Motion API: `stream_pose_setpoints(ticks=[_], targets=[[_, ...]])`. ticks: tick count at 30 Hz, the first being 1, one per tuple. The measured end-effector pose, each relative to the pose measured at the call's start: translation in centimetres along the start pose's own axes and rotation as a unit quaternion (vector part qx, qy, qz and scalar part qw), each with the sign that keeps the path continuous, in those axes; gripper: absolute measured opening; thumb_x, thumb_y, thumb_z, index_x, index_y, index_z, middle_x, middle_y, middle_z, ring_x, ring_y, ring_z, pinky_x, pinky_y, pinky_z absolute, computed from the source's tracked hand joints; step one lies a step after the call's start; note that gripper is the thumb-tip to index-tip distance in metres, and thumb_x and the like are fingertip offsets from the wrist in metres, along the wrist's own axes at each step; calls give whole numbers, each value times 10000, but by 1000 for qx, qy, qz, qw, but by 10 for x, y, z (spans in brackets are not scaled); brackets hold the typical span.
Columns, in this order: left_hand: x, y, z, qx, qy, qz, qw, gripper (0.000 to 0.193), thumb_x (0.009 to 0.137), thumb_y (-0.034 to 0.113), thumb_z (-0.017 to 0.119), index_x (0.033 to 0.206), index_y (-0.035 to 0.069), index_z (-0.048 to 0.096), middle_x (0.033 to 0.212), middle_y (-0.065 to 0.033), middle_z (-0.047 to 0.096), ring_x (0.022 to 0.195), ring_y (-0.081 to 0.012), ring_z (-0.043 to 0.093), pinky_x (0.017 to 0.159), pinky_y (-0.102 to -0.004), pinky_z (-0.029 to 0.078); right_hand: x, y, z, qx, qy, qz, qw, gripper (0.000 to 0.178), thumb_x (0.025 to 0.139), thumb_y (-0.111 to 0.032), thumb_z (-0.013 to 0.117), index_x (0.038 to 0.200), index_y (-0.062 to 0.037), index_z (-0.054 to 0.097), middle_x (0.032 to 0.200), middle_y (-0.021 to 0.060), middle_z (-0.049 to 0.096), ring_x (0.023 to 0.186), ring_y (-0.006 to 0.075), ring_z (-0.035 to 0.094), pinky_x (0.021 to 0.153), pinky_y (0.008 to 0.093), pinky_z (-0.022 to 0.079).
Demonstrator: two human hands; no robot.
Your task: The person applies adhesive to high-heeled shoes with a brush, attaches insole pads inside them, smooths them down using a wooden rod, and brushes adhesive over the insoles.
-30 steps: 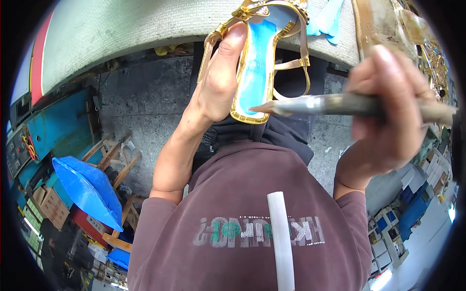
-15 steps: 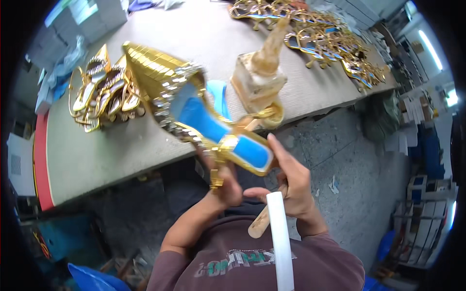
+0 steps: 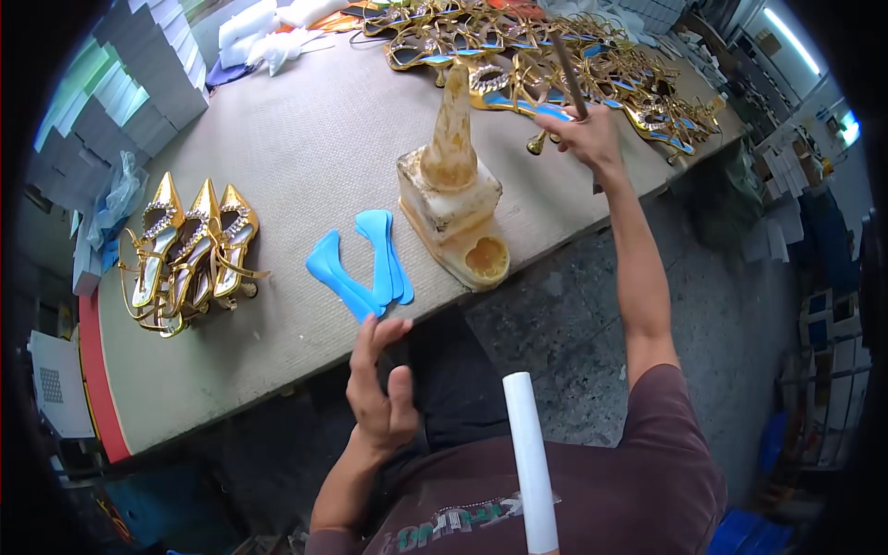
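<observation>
My right hand (image 3: 592, 141) reaches over the far right of the table and grips a thin brown stick (image 3: 568, 74). Its fingertips are at a gold slingback shoe (image 3: 504, 97) with a blue insole and a jewelled front; whether they pinch it is hard to see. At the table's front edge, my left hand (image 3: 377, 393) is open and holds nothing. Its fingertips come close to the tip of a loose blue insole (image 3: 338, 277), perhaps touching it. More blue insoles (image 3: 381, 254) lie overlapped beside that one.
A stained whitish block (image 3: 449, 203) with an amber-crusted cone and a round opening stands right of the insoles. Gold pointed shoes (image 3: 194, 250) cluster at the left. Rows of gold shoes (image 3: 601, 69) cover the back right. A white tube (image 3: 531, 462) rises before my shirt.
The gold shoe has left my left hand, which is now open near the insoles. My right hand has moved far forward and right with the stick, to the shoe rows.
</observation>
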State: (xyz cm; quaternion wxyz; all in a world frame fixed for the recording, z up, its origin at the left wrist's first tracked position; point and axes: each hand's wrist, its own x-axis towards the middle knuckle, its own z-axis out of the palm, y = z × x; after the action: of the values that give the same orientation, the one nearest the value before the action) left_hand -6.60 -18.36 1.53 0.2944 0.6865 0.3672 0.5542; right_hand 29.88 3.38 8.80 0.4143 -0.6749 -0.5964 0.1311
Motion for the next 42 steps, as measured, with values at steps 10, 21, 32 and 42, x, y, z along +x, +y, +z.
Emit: stream_pose_setpoints(ticks=[10,21,32,42], targets=[[-61,-19,-87,135,203,-230,942,448,1047,171,358,1421,-76,359,1148,-169,608,966,-228,637,912,-358,478,61,50,67,-177,-31,84,980,422,674,-399,838,612,-9,688,564,104,660,554,236,677,579,368,536],[22,-53,-220,4,435,-186,881,387,1016,160,478,1309,-93,476,1176,-165,585,1079,-209,583,884,-342,522,-145,-23,-56,93,-31,130,987,414,941,-221,681,1252,36,585,696,47,593,494,49,511,408,200,390],[85,-72,-325,240,509,-190,805,309,959,191,555,1113,-54,663,906,-86,696,838,-159,631,756,-324,506,-254,-80,-47,134,-123,123,976,285,967,-141,634,1192,33,628,693,40,589,519,62,523,443,197,424],[109,-63,-304,-7,315,-235,920,353,976,292,614,1147,-15,646,845,-36,672,642,-66,578,494,-241,427,-248,-113,-1,177,-200,66,961,300,928,-92,679,1207,10,634,712,38,612,543,54,538,486,205,431]])
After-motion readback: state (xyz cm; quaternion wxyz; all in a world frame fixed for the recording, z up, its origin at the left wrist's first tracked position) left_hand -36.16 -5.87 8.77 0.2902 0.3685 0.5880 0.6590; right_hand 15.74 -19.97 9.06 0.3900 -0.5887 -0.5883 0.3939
